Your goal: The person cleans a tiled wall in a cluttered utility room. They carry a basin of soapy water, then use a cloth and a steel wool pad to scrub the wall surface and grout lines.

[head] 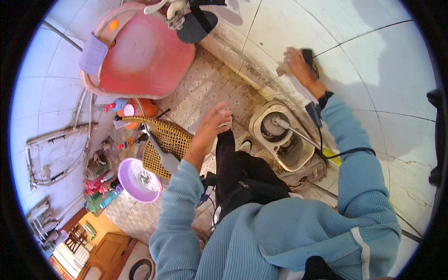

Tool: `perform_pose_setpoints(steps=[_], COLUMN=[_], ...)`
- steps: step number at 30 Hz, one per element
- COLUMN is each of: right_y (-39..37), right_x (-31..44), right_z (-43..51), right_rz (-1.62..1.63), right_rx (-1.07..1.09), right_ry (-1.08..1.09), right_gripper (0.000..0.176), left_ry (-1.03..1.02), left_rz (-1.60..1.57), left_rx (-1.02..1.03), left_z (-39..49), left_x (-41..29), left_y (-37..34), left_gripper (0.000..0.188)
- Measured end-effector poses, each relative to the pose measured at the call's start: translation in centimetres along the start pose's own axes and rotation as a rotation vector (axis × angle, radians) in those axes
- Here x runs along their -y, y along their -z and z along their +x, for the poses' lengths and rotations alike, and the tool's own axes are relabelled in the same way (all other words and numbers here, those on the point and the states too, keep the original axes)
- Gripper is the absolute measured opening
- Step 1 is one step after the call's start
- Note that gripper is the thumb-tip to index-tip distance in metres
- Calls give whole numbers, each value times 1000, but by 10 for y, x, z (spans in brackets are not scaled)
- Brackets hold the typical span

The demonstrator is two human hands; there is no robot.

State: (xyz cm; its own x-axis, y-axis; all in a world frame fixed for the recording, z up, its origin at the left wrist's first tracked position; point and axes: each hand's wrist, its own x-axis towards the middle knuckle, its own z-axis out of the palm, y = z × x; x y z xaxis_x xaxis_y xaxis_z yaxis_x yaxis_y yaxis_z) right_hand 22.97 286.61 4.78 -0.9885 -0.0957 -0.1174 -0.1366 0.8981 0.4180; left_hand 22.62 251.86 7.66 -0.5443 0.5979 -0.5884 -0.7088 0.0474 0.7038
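Note:
My left hand (211, 129) is over my black trousers near the knee, fingers slightly apart, with nothing seen in it. My right hand (297, 66) reaches to the white tiled wall (350, 73), its fingers blurred. A black device (308, 57) sits at the back of that hand, and a dark cable runs down the sleeve. Something beige (281, 69) shows beneath the fingers; I cannot tell whether it is held. Below my right forearm stands a beige two-part mop bucket (257, 120). A metal-handled mop (297, 133) rests with its end in the round basket.
A pink basin (168, 66) stands under a tap (175, 22) at upper left. Left of me are a yellow-brown woven chair (168, 131), a lilac basin (122, 175) with foamy water and several bottles (105, 190). A wooden door (108, 252) is at lower left.

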Motion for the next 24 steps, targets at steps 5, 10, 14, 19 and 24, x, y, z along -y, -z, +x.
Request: perform_pose_setpoints(steps=[5, 10, 14, 19, 24], right_y=[36, -5, -95, -107, -51], right_x=[-14, -16, -4, 2, 34], right_z=[49, 58, -23, -78, 34], right_rz=[-86, 191, -638, -174, 143], right_rx=[-653, -423, 77, 804, 117], right_ry=[66, 55, 180, 246, 162], right_gripper=[28, 24, 27, 37, 63], left_ry=[26, 96, 108, 135, 272], left_rz=[-77, -74, -39, -101, -160], left_rx=[-125, -124, 3, -72, -234], left_z=[-32, -46, -62, -100, -138], left_x=[36, 64, 77, 106, 146], left_y=[46, 58, 87, 142, 176], left_gripper=[43, 46, 49, 52, 50])
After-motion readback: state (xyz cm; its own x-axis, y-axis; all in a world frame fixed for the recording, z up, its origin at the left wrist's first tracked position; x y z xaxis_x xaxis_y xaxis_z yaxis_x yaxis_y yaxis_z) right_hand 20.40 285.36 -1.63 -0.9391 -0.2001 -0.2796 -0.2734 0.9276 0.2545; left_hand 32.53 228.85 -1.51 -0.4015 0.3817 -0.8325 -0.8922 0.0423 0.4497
